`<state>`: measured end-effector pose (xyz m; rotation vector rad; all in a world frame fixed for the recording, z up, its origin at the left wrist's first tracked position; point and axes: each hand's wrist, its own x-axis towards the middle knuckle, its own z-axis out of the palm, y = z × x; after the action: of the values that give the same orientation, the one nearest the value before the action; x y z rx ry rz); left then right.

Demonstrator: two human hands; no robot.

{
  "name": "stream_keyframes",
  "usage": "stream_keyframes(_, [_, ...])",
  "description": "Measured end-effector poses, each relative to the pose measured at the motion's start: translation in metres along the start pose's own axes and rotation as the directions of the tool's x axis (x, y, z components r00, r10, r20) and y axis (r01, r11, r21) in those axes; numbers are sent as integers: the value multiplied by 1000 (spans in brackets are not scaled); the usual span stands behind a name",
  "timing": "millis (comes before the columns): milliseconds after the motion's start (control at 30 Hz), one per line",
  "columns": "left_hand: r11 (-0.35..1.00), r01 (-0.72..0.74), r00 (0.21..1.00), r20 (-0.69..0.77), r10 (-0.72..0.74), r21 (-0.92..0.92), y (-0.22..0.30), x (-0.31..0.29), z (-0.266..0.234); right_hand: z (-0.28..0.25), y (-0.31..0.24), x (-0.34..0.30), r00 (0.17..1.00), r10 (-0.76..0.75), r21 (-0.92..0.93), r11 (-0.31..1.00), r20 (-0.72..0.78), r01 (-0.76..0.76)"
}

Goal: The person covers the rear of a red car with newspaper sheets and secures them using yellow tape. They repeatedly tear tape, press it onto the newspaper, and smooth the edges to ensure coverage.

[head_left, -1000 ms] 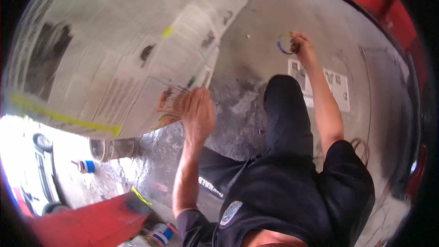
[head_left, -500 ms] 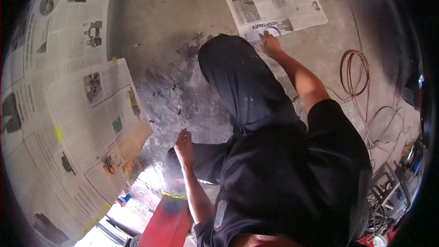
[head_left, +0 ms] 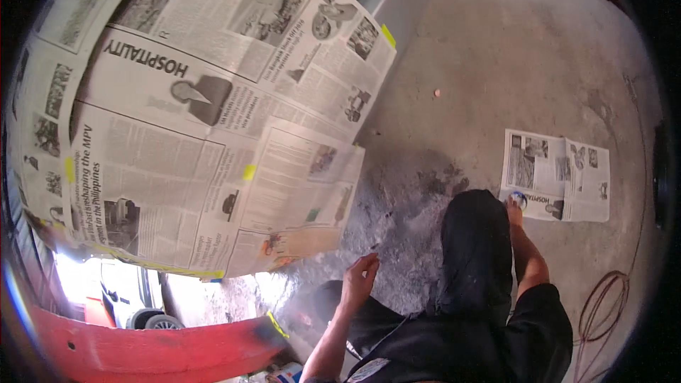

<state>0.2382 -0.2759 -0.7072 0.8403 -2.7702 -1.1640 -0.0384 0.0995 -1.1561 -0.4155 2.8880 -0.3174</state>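
My left hand point(head_left: 360, 280) is raised over the stained floor with its fingers pinched together. Whatever is between those fingertips is too small to make out. Beyond my bent knee, my right hand point(head_left: 513, 211) has its fingers at a small round white-and-blue thing point(head_left: 521, 199), which sits on the near left corner of a newspaper sheet point(head_left: 585, 177) lying on the floor. The kind of this round thing is not clear. To the left, a large panel is covered with overlapping newspaper sheets point(head_left: 177, 149), held by yellow tape pieces point(head_left: 249, 172).
A red curved panel point(head_left: 163, 351) with a dark patch spans the lower left. Reddish hose or cable point(head_left: 603, 308) lies coiled at the lower right. A small pale bit point(head_left: 437, 92) is on the concrete. A vehicle wheel point(head_left: 163, 323) shows beyond the red panel.
The view has swung left, so more of the papered panel and the red panel show. My right hand stays at the round thing; my left hand stays raised and pinched.
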Motion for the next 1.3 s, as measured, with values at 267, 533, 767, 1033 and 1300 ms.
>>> stream_keyframes(267, [809,-553,825,-268,498,-197,155,25,-69,2,21,15,952,214,433,853,219,-292])
stream_keyframes(533, [51,-778,490,-555,672,-626,261,-29,-114,-26,15,10,989,133,345,926,72,-150])
stream_keyframes(767, [-381,-701,246,-706,664,-603,301,-54,-131,-163,-21,18,884,-63,376,889,-464,261])
stream_keyframes(1033, [-232,-778,397,-743,539,-584,253,-41,-213,-313,-42,51,968,-241,647,728,-65,224])
stream_keyframes(1300, [781,-511,759,-615,214,-360,170,-31,-252,-416,-50,-4,876,-371,259,919,307,298])
